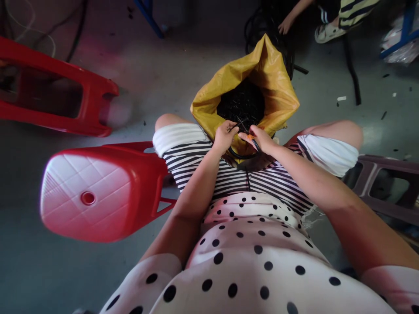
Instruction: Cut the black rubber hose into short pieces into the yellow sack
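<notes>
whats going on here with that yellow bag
An open yellow sack holding small black pieces stands before a seated person. The left hand pinches a thin black strip; the right hand holds an orange-and-black tool, its exact type unclear. A red stool stands to the person's left.

A workshop, judging by the scrap-strewn floor point(153, 83), sack point(279, 69) of black pieces point(241, 101) and plastic stool point(109, 187).

The single head-worn view looks forward and steeply down over the wearer's polka-dot top point(258, 261), facing the open mouth of the yellow sack point(279, 87). The top sits closest to the lens, nearer than the sack; the grey floor point(157, 65) beyond the sack lies farther off.
</notes>
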A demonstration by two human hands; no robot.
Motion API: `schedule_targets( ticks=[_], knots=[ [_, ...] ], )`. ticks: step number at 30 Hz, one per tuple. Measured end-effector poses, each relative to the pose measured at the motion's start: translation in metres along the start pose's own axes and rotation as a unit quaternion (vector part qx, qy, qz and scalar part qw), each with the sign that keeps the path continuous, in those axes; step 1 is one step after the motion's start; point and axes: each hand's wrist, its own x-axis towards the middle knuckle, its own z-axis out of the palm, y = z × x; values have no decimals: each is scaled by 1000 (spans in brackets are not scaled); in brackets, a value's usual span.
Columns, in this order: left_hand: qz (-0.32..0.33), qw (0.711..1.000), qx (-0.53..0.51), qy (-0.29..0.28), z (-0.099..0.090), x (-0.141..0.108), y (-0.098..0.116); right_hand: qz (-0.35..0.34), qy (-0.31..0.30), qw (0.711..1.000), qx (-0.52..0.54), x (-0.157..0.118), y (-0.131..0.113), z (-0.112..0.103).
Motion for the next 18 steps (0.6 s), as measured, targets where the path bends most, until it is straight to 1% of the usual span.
schedule_targets(
  ticks=[2,7,11,13,14,15,18],
  knots=[
    [-10,1000,-3,0,0,-2,4,-14,4,1000,-11,-2,0,0],
    [-12,1000,-3,12,2,-2,6,8,-7,999,40,-1,2,2],
    [-6,1000,9,26,3,-1,3,-2,29,998,63,6,7,4],
    [-9,999,15,30,2,-3,2,2,51,994,92,12,9,4],
    [-9,1000,17,18,2,-4,2,6,63,991,115,15,9,4],
    [-9,1000,17,-9,2,-7,3,11,75,987,142,18,10,4],
    [-12,993,-1,-119,7,-17,3,10,88,972,217,28,13,2]
  ],
)
